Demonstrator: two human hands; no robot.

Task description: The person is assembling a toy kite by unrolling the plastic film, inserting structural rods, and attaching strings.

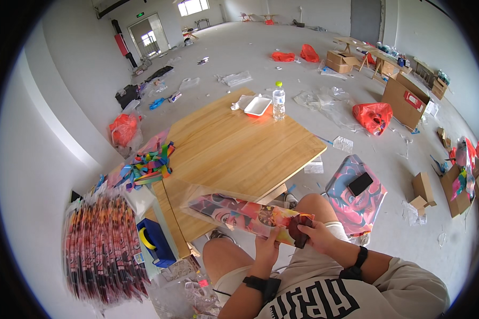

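Note:
A long, folded, colourful printed sheet (239, 212) lies across my lap, its far-left end inside a clear plastic sleeve (192, 195) that reaches over the table's near edge. My left hand (267, 249) is closed on the lower edge of the printed sheet, near its right part. At its right end, my right hand (318, 237) pinches the dark brown corner between thumb and fingers. Some of the fingers of both hands are hidden behind the sheet.
The wooden table (223, 143) carries a water bottle (279, 101), a white-and-red tray (257, 107) and rainbow ribbons (153, 164). Stacked printed packages (104, 250) and a blue tape dispenser (157, 244) stand left. A phone (360, 184) rests on a printed-covered stool (351, 204) at right.

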